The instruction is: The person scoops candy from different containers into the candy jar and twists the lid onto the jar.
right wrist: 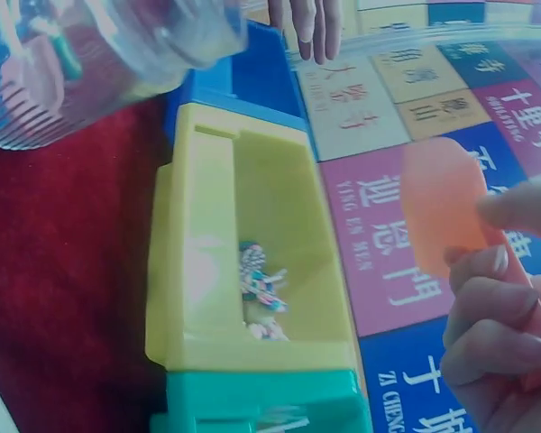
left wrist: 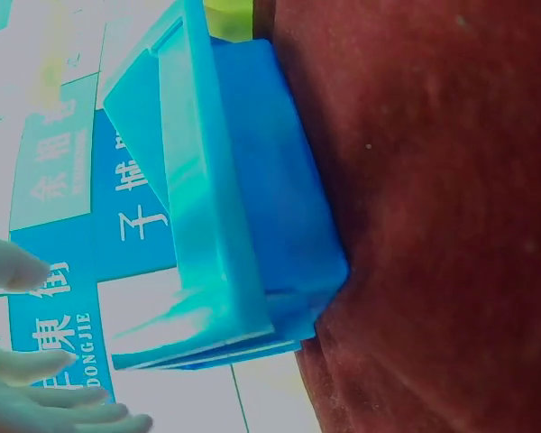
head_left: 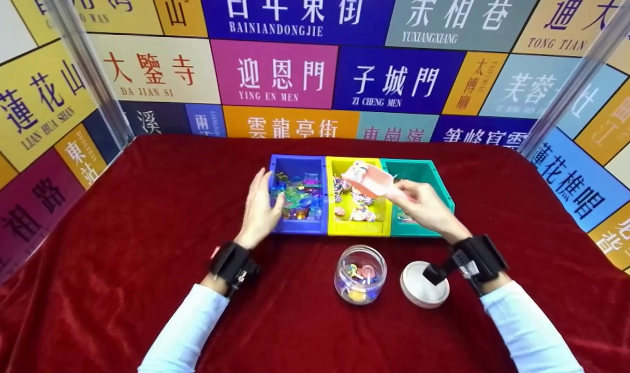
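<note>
My right hand point(head_left: 426, 207) grips the handle of a pink scoop point(head_left: 379, 182) above the yellow bin point(head_left: 359, 228). Wrapped candies with white-and-coloured twists point(head_left: 360, 170) sit in the scoop's bowl. Below it, more of these candies point(head_left: 363, 213) lie scattered on the yellow floor. Beside the left wall of the blue bin point(head_left: 299, 227), my left hand point(head_left: 260, 212) has its fingers extended, thumb over the rim. Shiny coloured pieces point(head_left: 298, 197) fill part of that bin. In the right wrist view, fingers curl round the scoop's handle point(right wrist: 516, 280).
A green bin point(head_left: 441, 189) joins the yellow one on the right. In front stand an open glass jar point(head_left: 360, 280) holding several colourful candies and a round white lid point(head_left: 421, 290). Red cloth point(head_left: 164, 207) covers the table; clear posts point(head_left: 100, 88) rise at the back corners.
</note>
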`<state>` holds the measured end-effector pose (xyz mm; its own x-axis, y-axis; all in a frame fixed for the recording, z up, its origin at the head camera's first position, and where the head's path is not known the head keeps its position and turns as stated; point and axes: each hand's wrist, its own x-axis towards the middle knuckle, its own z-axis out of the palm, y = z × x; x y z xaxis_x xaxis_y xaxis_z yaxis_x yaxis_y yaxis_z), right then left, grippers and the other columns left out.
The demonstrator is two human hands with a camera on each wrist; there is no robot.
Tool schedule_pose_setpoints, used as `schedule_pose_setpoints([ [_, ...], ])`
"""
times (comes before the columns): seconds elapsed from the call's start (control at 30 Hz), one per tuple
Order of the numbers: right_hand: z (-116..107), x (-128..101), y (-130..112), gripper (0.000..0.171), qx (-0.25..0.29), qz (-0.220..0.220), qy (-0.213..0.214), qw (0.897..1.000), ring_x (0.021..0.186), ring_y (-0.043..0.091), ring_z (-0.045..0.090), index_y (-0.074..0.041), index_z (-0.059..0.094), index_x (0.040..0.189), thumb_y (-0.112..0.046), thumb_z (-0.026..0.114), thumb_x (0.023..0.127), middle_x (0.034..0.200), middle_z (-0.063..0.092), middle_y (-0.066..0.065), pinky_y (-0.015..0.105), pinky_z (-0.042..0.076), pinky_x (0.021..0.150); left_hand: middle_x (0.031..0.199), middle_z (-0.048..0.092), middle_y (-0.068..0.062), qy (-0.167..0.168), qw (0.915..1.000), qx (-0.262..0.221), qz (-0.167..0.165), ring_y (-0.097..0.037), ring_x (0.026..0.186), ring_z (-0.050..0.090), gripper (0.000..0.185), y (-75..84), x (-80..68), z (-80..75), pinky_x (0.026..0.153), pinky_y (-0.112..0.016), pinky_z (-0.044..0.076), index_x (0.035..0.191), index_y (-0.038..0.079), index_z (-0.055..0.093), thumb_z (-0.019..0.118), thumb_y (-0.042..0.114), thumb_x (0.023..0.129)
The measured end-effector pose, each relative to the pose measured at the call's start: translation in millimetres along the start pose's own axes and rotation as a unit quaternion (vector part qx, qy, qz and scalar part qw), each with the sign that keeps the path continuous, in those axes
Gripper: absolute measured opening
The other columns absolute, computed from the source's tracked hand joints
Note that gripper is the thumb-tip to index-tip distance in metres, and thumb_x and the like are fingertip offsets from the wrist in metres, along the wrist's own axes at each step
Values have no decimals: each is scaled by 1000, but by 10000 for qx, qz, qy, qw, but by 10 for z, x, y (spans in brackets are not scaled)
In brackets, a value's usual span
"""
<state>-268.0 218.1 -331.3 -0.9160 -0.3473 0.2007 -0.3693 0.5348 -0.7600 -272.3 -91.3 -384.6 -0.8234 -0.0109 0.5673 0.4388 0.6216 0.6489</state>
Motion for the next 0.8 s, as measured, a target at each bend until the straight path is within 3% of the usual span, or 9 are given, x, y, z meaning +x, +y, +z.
schedule_pose_setpoints([
  [0.13, -70, -108, 8, 31, 521, 36, -119, 9986, 50, 8, 46, 5, 58, 105, -20, 54, 89, 70, 54, 6, 22, 49, 51, 128, 42, -27, 283, 9980, -367, 429, -36, 121, 38, 40, 41, 6, 19, 104, -40, 27, 118, -12, 47, 56, 3, 82],
  [0.33, -128, -281, 33, 29, 887, 139, -293, 9955, 58, 7, 50, 4, 57, 102, -21, 56, 87, 73, 55, 2, 17, 41, 50, 123, 49, -24, -98, 9936, -801, 789, -31, 116, 45, 42, 153, -20, 37, 101, -36, 33, 118, -8, 49, 61, 8, 81],
  [0.53, -206, -439, 45, 20, 1022, -8, -649, 9926, 48, 7, 37, 5, 56, 99, -13, 55, 88, 64, 48, 2, 20, 29, 40, 121, 52, -18, -1341, 9792, -1105, 1043, -26, 112, 49, 48, 275, -81, 80, 96, -35, 38, 122, -4, 47, 63, 18, 82],
  [0.67, -264, -509, 26, 18, 870, -78, -920, 9919, 50, 6, 40, 2, 58, 98, -12, 56, 87, 68, 54, 0, 20, 34, 42, 124, 51, -17, -2327, 9580, -1331, 1021, -26, 112, 49, 54, 343, -142, 112, 94, -37, 40, 125, -2, 45, 63, 26, 82],
  [0.8, -312, -564, 26, 15, 751, -255, -1184, 9898, 59, 8, 46, -1, 61, 97, -10, 57, 86, 76, 58, -1, 20, 39, 48, 128, 49, -13, -3132, 9310, -1662, 866, -26, 116, 46, 62, 402, -198, 136, 97, -39, 37, 129, 3, 43, 66, 32, 79],
])
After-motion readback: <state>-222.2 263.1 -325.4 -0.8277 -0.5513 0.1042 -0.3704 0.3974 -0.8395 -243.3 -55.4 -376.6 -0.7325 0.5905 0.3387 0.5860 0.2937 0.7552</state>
